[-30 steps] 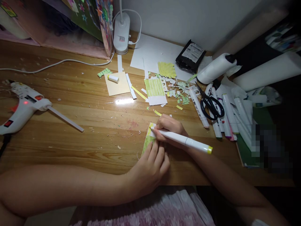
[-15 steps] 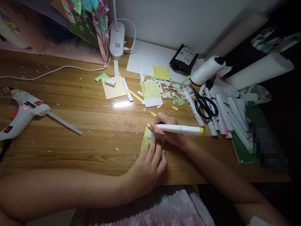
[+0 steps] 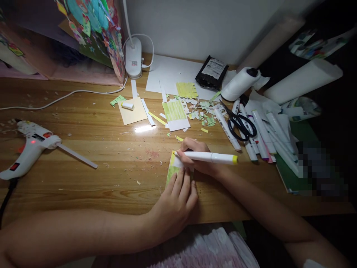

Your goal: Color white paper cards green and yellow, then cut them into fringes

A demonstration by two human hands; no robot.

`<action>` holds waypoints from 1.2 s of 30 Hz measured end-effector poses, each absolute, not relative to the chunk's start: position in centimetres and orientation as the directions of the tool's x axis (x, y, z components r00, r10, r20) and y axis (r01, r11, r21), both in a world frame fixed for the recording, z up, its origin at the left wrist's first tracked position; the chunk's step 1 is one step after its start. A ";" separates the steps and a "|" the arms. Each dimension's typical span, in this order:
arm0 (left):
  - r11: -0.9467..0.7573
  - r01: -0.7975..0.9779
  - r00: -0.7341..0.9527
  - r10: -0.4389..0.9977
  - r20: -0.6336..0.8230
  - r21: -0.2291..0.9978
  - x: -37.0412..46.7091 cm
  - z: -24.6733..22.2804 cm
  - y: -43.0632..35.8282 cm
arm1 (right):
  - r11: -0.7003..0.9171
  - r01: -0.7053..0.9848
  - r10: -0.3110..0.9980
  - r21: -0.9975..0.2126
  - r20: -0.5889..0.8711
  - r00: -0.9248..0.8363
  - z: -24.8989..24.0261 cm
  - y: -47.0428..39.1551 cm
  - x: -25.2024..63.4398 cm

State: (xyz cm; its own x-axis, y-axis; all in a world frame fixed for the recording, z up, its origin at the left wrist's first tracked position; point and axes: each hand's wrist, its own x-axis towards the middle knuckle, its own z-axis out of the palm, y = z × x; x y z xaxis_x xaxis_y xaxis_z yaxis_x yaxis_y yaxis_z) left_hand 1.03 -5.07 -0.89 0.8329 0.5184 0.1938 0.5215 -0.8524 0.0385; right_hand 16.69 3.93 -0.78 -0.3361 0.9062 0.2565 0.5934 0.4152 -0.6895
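In the head view, my right hand (image 3: 205,170) is closed around a white marker with yellow ends (image 3: 220,158). The marker's tip touches the top left corner of a small paper piece (image 3: 171,173), which is coloured green in its lower part and yellow near the tip. Flat on that paper lies my left hand (image 3: 176,203), fingers stretched out and covering much of it. A white marker cap (image 3: 127,106) rests on a beige square of paper (image 3: 134,116). Beyond my hands is a green-and-white striped card (image 3: 176,115).
At left stands a white glue gun (image 3: 33,147) with its red light on. Black-handled scissors (image 3: 240,126) lie over several markers (image 3: 260,136) at right. Paper scraps (image 3: 205,111), a black packet (image 3: 212,72) and a lamp base (image 3: 133,59) are at the back.
The marker tip stays near the same corner, and its rear end has dipped slightly. My left hand keeps its place on the paper. The camera view has shifted a little.
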 end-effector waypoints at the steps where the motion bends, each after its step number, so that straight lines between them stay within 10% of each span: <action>1: -0.853 0.521 0.833 0.517 0.196 0.034 1.0 -0.9 -5.1 | 0.404 0.591 0.911 -0.699 0.251 -0.326 -0.7 4.0 16.7; 36: -0.849 0.523 0.826 0.526 0.205 0.069 1.2 -0.8 -5.1 | 0.698 0.376 0.677 -0.610 0.392 -0.622 -1.4 2.9 16.2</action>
